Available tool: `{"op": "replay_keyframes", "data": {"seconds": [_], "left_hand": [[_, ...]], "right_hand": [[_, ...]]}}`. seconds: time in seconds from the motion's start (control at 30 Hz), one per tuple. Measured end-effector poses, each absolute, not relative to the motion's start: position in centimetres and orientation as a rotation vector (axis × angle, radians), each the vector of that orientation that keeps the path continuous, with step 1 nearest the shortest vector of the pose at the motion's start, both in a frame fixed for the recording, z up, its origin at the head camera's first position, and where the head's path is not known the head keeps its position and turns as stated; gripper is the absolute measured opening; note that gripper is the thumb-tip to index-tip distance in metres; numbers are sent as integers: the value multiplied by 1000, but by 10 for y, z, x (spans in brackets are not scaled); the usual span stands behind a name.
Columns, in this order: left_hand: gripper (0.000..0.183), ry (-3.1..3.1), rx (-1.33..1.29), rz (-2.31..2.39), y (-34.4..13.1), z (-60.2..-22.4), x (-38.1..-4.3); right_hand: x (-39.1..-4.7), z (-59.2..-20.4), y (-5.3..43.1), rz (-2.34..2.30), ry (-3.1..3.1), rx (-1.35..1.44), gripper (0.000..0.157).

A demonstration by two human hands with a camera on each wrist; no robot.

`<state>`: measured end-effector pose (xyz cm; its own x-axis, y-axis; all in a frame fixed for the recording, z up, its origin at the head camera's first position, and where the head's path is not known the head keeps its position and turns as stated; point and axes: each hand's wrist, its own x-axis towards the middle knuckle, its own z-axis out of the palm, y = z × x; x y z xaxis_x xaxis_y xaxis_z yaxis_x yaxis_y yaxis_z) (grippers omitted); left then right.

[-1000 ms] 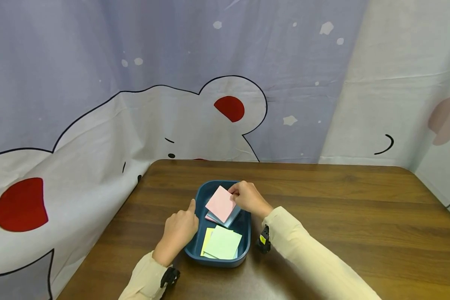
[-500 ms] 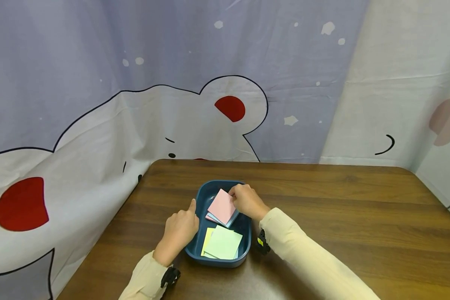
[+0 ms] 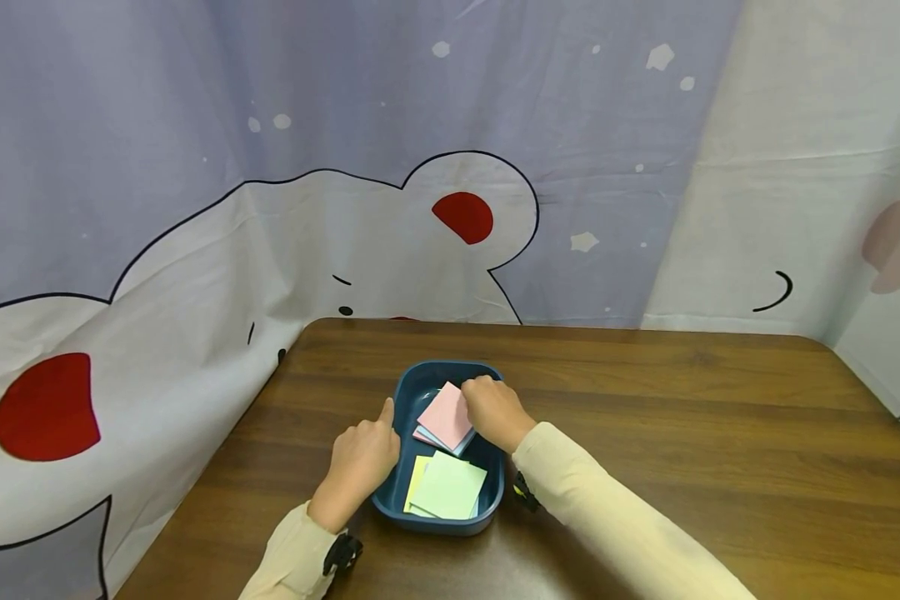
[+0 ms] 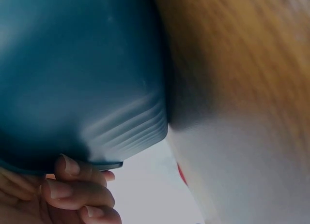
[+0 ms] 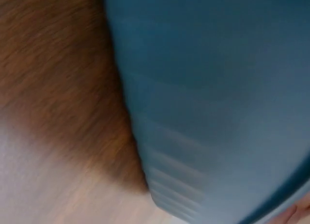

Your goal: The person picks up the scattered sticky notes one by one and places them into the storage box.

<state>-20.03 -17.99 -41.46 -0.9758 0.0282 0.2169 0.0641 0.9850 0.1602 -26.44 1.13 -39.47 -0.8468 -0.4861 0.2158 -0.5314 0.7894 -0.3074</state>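
A dark blue plastic basin [image 3: 487,518] sits on the table with two piles of square sticky notes inside. My left hand [image 3: 362,457] holds the basin's left rim; in the left wrist view its curled fingers [image 4: 80,187] lie against the outer wall, and the thumb is hidden. A pink sticky note [image 3: 447,414] tops the far pile, with blue and pink ones under it. My right hand [image 3: 497,411] pinches its right corner, fingertips hidden behind the knuckles. Nearer lies the other pile, a pale green sticky note [image 3: 450,485] over a yellow one [image 3: 414,482] and others.
The brown wooden table [image 3: 682,450] extends widely to the right of the basin. Behind it hangs a printed curtain [image 3: 330,242]. In the right wrist view the basin's ribbed outer wall [image 5: 208,112] fills most of the frame.
My right hand has come down slightly and nearer with the pink sticky note, which now lies lower over the far pile. My left hand stays at the rim.
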Motion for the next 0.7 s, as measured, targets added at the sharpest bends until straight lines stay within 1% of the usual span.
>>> {"op": "replay_keyframes", "data": {"seconds": [0.23,0.47,0.7], "left_hand": [[51,-2894,-80,-243,-180,-414,-200],[51,-2900,-79,-245,-180,-414,-200],[51,-2904,-76,-254,-180,-413,-200]], "right_hand": [[-263,-398,10,366,-2802,869,6],[-262,-401,8,213,-2799,900,10],[-264,-405,5,102,-2809,882,11]]}}
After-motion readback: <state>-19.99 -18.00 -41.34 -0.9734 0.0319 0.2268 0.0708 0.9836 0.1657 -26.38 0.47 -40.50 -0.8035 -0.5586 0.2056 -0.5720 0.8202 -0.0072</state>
